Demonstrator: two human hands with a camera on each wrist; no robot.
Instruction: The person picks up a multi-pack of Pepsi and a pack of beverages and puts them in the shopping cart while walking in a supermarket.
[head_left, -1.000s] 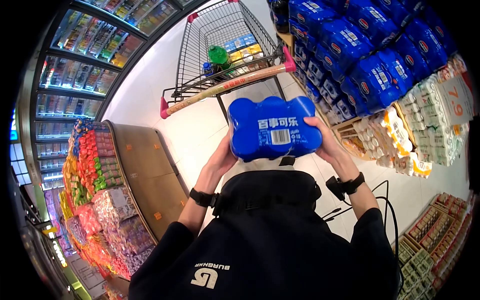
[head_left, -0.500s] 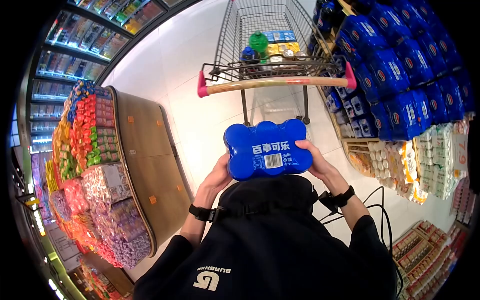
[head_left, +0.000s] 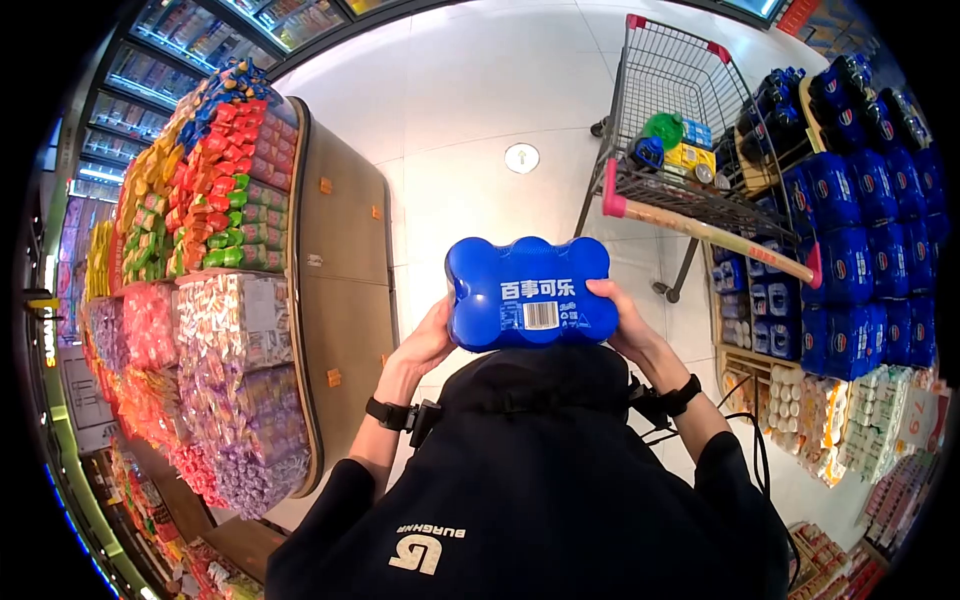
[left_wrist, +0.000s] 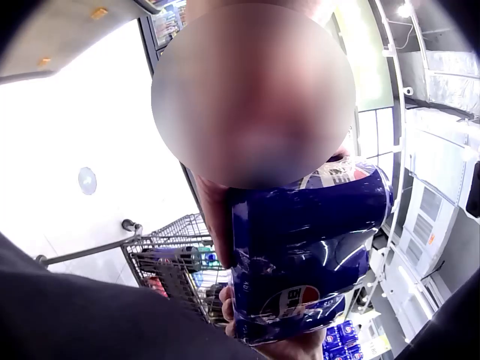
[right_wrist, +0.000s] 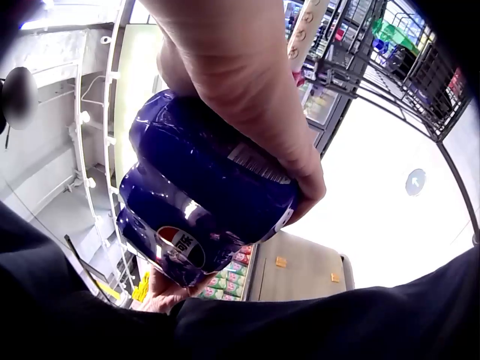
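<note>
fingers of left hand [head_left: 428, 338] and right hand [head_left: 625, 325] gripping glossy blue shrink-wrapped pack [head_left: 528, 292], scalloped edges

You can see one blue Pepsi pack [head_left: 528, 292], one left hand [head_left: 428, 340], one right hand [head_left: 622, 322] and one shopping cart [head_left: 660, 80].

Glossy white tile floor [head_left: 470, 110] with a round marker [head_left: 521, 158] and bright glare. To the left, a curved stand [head_left: 340, 250] piled with bright snack packs [head_left: 210, 300], glass coolers [head_left: 150, 80] behind. To the right, a wire cart [head_left: 670, 80] beside stacked blue packs [head_left: 870, 270], wooden crates [head_left: 748, 362] and pale multipacks [head_left: 880, 420] lower down.
</note>
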